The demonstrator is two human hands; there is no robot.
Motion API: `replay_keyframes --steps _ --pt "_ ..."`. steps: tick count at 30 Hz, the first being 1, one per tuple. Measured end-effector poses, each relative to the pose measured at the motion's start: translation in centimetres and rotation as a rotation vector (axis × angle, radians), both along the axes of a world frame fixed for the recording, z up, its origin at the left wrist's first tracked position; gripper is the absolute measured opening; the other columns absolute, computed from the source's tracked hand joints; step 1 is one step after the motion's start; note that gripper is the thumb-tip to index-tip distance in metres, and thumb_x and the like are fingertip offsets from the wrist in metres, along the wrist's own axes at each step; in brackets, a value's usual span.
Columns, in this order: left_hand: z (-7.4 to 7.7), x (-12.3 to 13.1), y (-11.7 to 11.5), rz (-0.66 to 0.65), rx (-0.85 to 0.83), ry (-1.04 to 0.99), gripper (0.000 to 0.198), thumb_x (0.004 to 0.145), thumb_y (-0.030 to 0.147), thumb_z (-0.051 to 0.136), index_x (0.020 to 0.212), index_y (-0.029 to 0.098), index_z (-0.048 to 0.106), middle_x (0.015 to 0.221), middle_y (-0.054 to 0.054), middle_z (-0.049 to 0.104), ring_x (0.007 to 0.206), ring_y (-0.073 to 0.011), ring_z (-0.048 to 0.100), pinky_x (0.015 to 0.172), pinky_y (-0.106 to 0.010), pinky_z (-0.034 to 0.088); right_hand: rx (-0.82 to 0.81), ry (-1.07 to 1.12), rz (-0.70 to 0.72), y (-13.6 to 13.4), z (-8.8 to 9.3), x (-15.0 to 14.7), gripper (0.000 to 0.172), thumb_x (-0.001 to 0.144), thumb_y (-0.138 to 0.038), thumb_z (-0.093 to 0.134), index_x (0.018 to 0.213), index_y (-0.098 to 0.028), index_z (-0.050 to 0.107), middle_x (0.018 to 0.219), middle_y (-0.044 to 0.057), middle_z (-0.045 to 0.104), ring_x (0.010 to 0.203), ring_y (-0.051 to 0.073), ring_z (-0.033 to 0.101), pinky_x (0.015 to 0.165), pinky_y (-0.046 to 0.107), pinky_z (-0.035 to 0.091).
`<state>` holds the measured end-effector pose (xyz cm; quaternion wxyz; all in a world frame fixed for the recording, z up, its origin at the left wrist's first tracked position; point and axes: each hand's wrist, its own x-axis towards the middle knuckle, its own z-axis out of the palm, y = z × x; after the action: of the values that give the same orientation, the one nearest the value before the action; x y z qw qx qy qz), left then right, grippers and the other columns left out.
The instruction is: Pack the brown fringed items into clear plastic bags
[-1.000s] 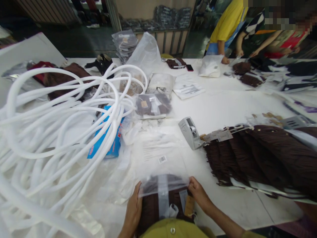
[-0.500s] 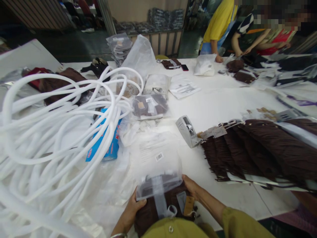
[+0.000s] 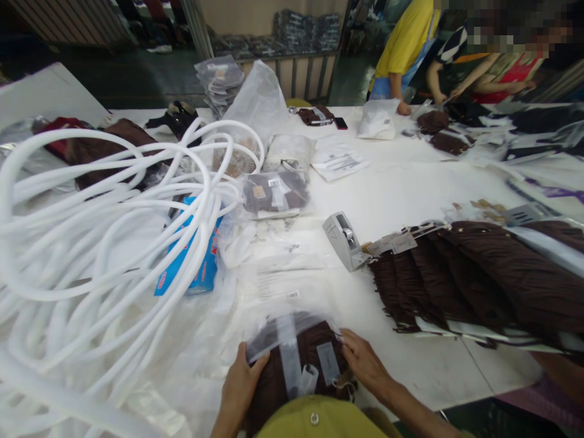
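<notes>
Since half a second ago the clear plastic bag [image 3: 292,340] has slid further down over the brown garment [image 3: 314,359], so its mouth now covers more of the fabric, and the printed part of the bag with the barcode lies flatter on the tabletop [image 3: 410,194]. I see my left hand [image 3: 241,380] at the bag's left edge, fingers curled and the thumb pinching the plastic against the garment. My right hand [image 3: 365,365] sits at the right edge, fingers bent over the bag and cloth, gripping both there. The garment lies at the near edge of the tabletop, right in front of my chest, half inside the bag, with a strip of clear tape running down its middle.

To the left, a big tangle of white tubing [image 3: 100,243] spreads over the tabletop, partly lying on a blue packet [image 3: 189,261]. Just beyond the bag, a grey tape dispenser [image 3: 343,240] stands near the centre, touching the end of a fanned row of brown garments [image 3: 479,280] with paper tags that runs off to the right. Further back lie a bagged brown garment [image 3: 274,193], some printed sheets [image 3: 340,163] and a stack of filled bags [image 3: 221,82]. At the far side, a person in a yellow top [image 3: 410,42] rests a hand on the tabletop, and other people work beside them
</notes>
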<state>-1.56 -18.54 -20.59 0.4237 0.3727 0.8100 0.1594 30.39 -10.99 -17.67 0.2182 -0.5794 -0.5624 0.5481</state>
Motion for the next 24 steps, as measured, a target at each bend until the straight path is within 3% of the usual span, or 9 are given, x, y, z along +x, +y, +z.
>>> replay_keyframes --steps 2,4,7,9,12,15,20,24 --pt "1.4 0.5 0.1 -0.108 0.152 0.226 0.067 0.077 0.054 0.055 0.130 0.015 0.045 0.129 -0.020 0.059 0.123 -0.0380 0.052 0.102 -0.056 0.042 -0.135 0.110 -0.199 -0.3 -0.3 -1.2 0.019 0.074 -0.037 0.058 0.079 -0.023 0.070 0.087 0.005 0.071 0.088 0.024 0.063 0.078 0.035 0.050" --pt "3.1 1.6 0.4 -0.285 0.347 0.320 0.052 0.083 0.046 0.052 0.128 0.021 0.050 0.132 -0.016 0.058 0.124 -0.0336 0.052 0.105 -0.051 0.041 -0.374 0.233 -0.469 -0.8 -1.1 -2.4 0.024 0.070 -0.039 0.061 0.086 -0.023 0.069 0.081 0.004 0.072 0.073 0.022 0.064 0.058 0.031 0.049" --pt "5.5 4.5 1.7 -0.723 0.357 0.094 0.033 0.089 0.044 0.044 0.111 0.029 0.063 0.110 -0.011 0.069 0.104 -0.0272 0.063 0.091 -0.040 0.050 -0.600 0.409 -0.779 -1.2 -2.1 -3.4 0.024 0.062 -0.029 0.067 0.085 -0.021 0.067 0.071 0.002 0.071 0.058 0.016 0.062 0.045 0.024 0.042" --pt "6.4 7.1 2.9 -0.885 0.271 -0.077 0.029 0.087 0.045 0.048 0.104 0.028 0.064 0.100 -0.008 0.070 0.092 -0.0247 0.065 0.079 -0.035 0.051 -0.625 0.484 -0.869 -1.1 -2.2 -3.9 0.019 0.059 -0.023 0.069 0.078 -0.020 0.066 0.067 0.000 0.070 0.056 0.014 0.061 0.047 0.023 0.045" --pt "6.7 10.5 4.5 -0.790 0.222 -0.158 0.025 0.079 0.039 0.061 0.100 0.026 0.061 0.095 -0.003 0.068 0.086 -0.0214 0.064 0.073 -0.031 0.047 -0.582 0.546 -0.892 -0.5 -1.5 -4.6 0.017 0.060 -0.022 0.070 0.076 -0.019 0.066 0.069 0.000 0.071 0.060 0.015 0.064 0.054 0.024 0.052" --pt "6.2 12.3 5.1 -0.738 0.218 -0.146 0.016 0.076 0.030 0.059 0.091 0.026 0.062 0.094 -0.002 0.067 0.086 -0.0199 0.062 0.074 -0.031 0.044 -0.545 0.587 -0.874 -0.1 -0.8 -5.4 0.018 0.062 -0.023 0.071 0.080 -0.020 0.067 0.076 0.001 0.073 0.069 0.017 0.068 0.061 0.027 0.056" --pt "5.5 13.0 4.8 -0.663 0.162 -0.047 0.032 0.072 0.026 0.058 0.103 0.023 0.055 0.106 -0.006 0.065 0.095 -0.0226 0.062 0.078 -0.032 0.043 -0.497 0.657 -0.856 -0.2 -0.6 -6.2 0.020 0.060 -0.023 0.075 0.078 -0.020 0.067 0.080 0.003 0.073 0.075 0.020 0.069 0.069 0.031 0.059" --pt "5.1 12.9 4.4 -0.635 0.174 -0.038 0.017 0.073 0.023 0.055 0.089 0.022 0.058 0.096 -0.005 0.066 0.090 -0.0213 0.061 0.077 -0.032 0.043 -0.474 0.644 -0.784 -0.4 -0.6 -5.9 0.027 0.055 -0.026 0.079 0.076 -0.020 0.064 0.079 0.003 0.071 0.073 0.019 0.067 0.071 0.032 0.057"
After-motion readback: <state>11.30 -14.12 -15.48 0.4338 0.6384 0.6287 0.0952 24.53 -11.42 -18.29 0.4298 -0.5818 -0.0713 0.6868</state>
